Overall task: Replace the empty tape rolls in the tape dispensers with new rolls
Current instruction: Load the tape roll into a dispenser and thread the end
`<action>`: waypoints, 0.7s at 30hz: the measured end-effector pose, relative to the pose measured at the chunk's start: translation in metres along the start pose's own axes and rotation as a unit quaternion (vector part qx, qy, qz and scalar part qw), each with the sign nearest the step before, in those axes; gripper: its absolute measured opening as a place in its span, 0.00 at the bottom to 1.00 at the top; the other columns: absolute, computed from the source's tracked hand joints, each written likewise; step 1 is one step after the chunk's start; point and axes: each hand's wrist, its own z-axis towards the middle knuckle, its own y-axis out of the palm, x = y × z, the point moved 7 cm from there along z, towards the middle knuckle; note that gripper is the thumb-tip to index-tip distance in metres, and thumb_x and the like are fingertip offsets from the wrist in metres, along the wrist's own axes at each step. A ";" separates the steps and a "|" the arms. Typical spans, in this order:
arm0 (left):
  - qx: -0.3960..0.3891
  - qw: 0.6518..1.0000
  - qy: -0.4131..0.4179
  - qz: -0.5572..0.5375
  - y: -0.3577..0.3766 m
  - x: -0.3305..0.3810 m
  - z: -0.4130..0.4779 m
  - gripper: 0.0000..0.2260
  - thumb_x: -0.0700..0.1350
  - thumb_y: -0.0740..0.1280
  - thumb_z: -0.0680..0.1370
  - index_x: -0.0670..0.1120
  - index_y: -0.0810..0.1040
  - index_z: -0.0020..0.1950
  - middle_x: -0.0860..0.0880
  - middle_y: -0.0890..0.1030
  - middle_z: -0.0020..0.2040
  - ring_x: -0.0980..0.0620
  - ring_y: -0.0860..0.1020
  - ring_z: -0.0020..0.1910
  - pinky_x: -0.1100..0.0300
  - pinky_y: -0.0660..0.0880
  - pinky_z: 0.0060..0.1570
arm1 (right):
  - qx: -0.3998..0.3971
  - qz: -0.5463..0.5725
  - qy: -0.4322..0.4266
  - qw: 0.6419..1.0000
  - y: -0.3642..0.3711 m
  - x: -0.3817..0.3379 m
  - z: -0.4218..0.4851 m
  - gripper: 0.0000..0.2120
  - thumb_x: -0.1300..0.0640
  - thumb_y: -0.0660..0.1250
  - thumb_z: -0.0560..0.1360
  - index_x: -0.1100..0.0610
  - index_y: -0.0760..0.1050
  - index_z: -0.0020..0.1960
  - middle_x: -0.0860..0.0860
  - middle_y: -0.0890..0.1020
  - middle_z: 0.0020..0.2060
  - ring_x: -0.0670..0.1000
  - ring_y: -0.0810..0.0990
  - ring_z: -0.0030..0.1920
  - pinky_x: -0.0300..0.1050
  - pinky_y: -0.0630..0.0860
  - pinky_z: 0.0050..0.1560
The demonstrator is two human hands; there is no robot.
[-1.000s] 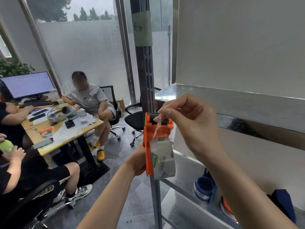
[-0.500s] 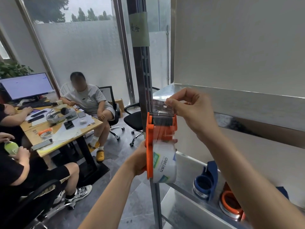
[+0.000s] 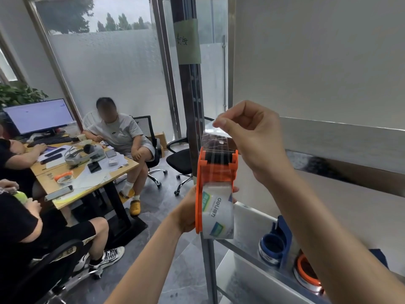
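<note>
Pinching the clear tape end (image 3: 213,137) above the orange dispenser (image 3: 199,172), my right grip (image 3: 252,137) is holding it taut while my left grip (image 3: 186,213) is clasping its body. The new roll (image 3: 218,213) is sitting inside it; the blue dispenser (image 3: 274,244) below is likely waiting.

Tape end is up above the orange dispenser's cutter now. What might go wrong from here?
1. The right hand pinches the clear strip only at its top edge. The strip looks wrinkled and may fold and stick to itself.
2. That hand is close above the cutter, so a downward tear could nick a finger.
3. The left hand holds the orange dispenser in mid-air. A hard pull may tilt it or unseat the roll.
</note>
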 end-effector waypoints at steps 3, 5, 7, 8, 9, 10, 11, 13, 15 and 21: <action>0.007 1.000 -0.003 0.021 -0.001 -0.004 0.002 0.39 0.57 0.76 0.61 0.39 0.73 0.66 0.43 0.82 0.54 0.47 0.81 0.49 0.50 0.75 0.53 | 0.019 0.032 -0.005 0.999 -0.005 -0.006 0.001 0.08 0.64 0.72 0.72 0.55 0.78 0.37 0.53 0.85 0.37 0.50 0.84 0.41 0.57 0.82 0.46; 0.025 0.999 0.015 0.023 -0.001 -0.005 0.004 0.35 0.59 0.77 0.60 0.43 0.78 0.61 0.42 0.80 0.57 0.44 0.79 0.51 0.43 0.72 0.59 | 0.028 0.018 0.006 0.999 -0.009 0.001 0.009 0.07 0.63 0.73 0.72 0.55 0.78 0.37 0.52 0.85 0.36 0.49 0.84 0.40 0.58 0.82 0.44; 0.048 0.998 0.034 0.017 -0.002 -0.001 0.004 0.25 0.58 0.73 0.64 0.46 0.80 0.57 0.42 0.80 0.57 0.41 0.79 0.53 0.40 0.71 0.61 | 0.018 0.002 0.047 0.999 -0.011 0.017 0.016 0.07 0.61 0.73 0.72 0.55 0.79 0.36 0.54 0.85 0.37 0.53 0.85 0.41 0.60 0.82 0.45; 0.049 0.998 0.032 0.028 -0.002 0.000 0.003 0.23 0.57 0.70 0.66 0.46 0.80 0.57 0.41 0.80 0.58 0.41 0.79 0.54 0.40 0.71 0.62 | 0.011 -0.004 0.067 0.998 -0.012 0.026 0.018 0.07 0.61 0.73 0.72 0.54 0.79 0.36 0.55 0.85 0.38 0.53 0.85 0.40 0.57 0.82 0.43; 0.049 0.997 0.030 0.046 -0.004 0.000 0.004 0.23 0.55 0.68 0.68 0.45 0.79 0.59 0.41 0.80 0.59 0.40 0.78 0.55 0.40 0.70 0.62 | 0.008 -0.008 0.080 0.997 -0.013 0.032 0.018 0.07 0.60 0.73 0.72 0.54 0.79 0.36 0.55 0.85 0.38 0.51 0.84 0.37 0.50 0.82 0.39; 0.049 0.997 0.032 0.057 -0.006 0.000 0.004 0.23 0.54 0.68 0.68 0.44 0.78 0.60 0.41 0.80 0.60 0.40 0.78 0.56 0.39 0.70 0.63 | 0.005 -0.009 0.085 0.996 -0.015 0.035 0.018 0.08 0.60 0.73 0.72 0.54 0.79 0.36 0.55 0.85 0.38 0.47 0.82 0.33 0.41 0.78 0.33; 0.048 0.997 0.036 0.057 -0.007 0.001 0.004 0.23 0.54 0.68 0.68 0.44 0.78 0.60 0.41 0.80 0.60 0.40 0.78 0.56 0.40 0.70 0.63 | 0.002 -0.006 0.087 0.996 -0.016 0.037 0.017 0.08 0.60 0.73 0.72 0.54 0.78 0.35 0.55 0.85 0.38 0.44 0.79 0.29 0.35 0.74 0.30; 0.045 0.997 0.041 0.053 -0.006 0.002 0.003 0.21 0.53 0.67 0.69 0.46 0.78 0.59 0.43 0.80 0.60 0.42 0.79 0.56 0.43 0.72 0.61 | -0.013 0.006 0.091 0.996 -0.016 0.038 0.016 0.08 0.62 0.72 0.73 0.56 0.78 0.36 0.56 0.83 0.37 0.42 0.76 0.26 0.32 0.71 0.28; 0.044 0.996 0.046 0.057 -0.004 0.004 0.003 0.20 0.53 0.66 0.69 0.47 0.79 0.58 0.43 0.80 0.60 0.42 0.79 0.56 0.43 0.73 0.60 | -0.025 0.008 0.098 0.995 -0.015 0.044 0.017 0.08 0.62 0.72 0.72 0.56 0.78 0.36 0.56 0.83 0.37 0.46 0.80 0.32 0.39 0.78 0.33; 0.081 0.994 0.010 0.073 -0.018 0.002 0.009 0.35 0.55 0.68 0.64 0.42 0.70 0.69 0.38 0.73 0.67 0.35 0.73 0.64 0.37 0.69 0.63 | -0.039 0.025 0.136 0.990 -0.012 0.060 0.017 0.05 0.61 0.71 0.74 0.57 0.78 0.39 0.53 0.84 0.37 0.53 0.85 0.43 0.47 0.81 0.46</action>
